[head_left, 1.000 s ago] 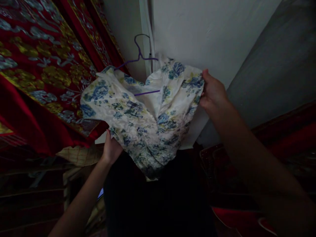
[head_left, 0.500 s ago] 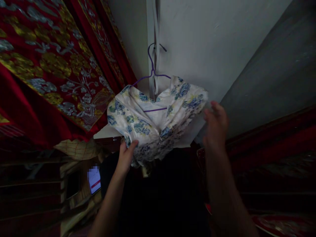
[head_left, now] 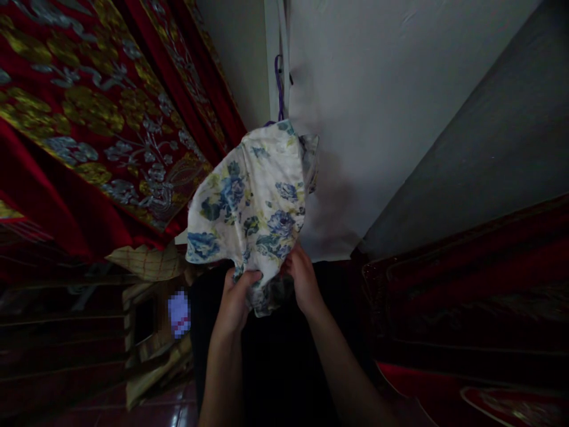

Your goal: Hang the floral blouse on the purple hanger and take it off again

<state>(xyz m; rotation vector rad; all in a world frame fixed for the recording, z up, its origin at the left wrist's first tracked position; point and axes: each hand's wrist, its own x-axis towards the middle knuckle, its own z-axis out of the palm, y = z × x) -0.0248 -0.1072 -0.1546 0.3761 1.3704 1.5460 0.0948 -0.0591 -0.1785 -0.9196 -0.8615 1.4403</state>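
Floral garment (head_left: 267, 201), white with blue flowers and green and yellow leaves, hangs in the middle of the view from a purple hanger (head_left: 280, 98), its lower part gathered between the person's two hands. At the far left, a red cloth (head_left: 89, 107) embroidered in gold and silver drapes down at a slant; below it lies a checked cloth (head_left: 149, 261), pale with thin lines; under that is a wooden piece (head_left: 160, 308) with a dark rectangle (head_left: 145, 318) and, just beside it, a lit screen (head_left: 179, 314), its content blurred into blocks; tiled floor (head_left: 178, 403) shows lower down. The left hand (head_left: 237, 299) is nearly closed on the garment's lower left side, thumb across the front, the other fingers mostly hidden by fabric; above the garment, the hanger's hook stands against a narrow white strip (head_left: 273, 59). The right hand (head_left: 303, 281) meets the garment's lower right edge, its fingers curled in behind the fabric; the fingertips are hidden, so how far it is closed cannot be told. Dark clothing (head_left: 284, 367) lies beneath both forearms; a white panel (head_left: 377, 107) stands behind the garment; farther right come a grey wall (head_left: 466, 154) and dark red fabric (head_left: 489, 255).
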